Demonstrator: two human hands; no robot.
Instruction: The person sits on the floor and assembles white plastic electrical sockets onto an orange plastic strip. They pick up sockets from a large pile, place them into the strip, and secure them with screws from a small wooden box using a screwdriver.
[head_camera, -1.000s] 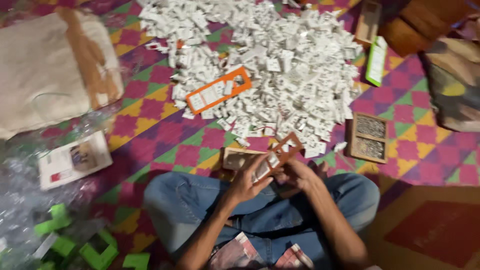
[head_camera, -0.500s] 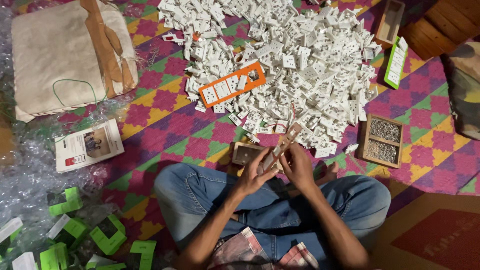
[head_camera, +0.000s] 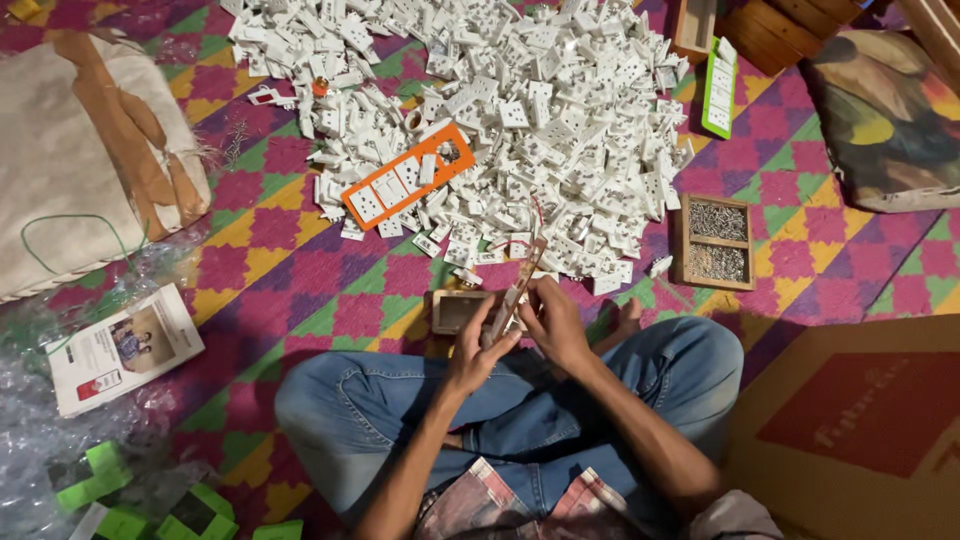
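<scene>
From the head view, you sit cross-legged on a chequered mat (head_camera: 300, 280), and both hands meet at the centre of the frame, just above your knees. Your left hand (head_camera: 475, 352) has its grip wrapped closed around the lower end of a long narrow strip (head_camera: 515, 290), which tilts up and to the right. Your right hand (head_camera: 555, 322) presses its fingers together against the same strip from the right side; whether it pinches something small there you cannot tell. Just beside your left hand, touching the mat, lies a small open wooden box (head_camera: 455, 308). Above the hands, filling the upper middle, spreads a heap of white switch parts (head_camera: 540, 120) with an orange strip plate (head_camera: 405, 175) on its left edge. A wooden tray of screws (head_camera: 717, 242) lies at centre right.
</scene>
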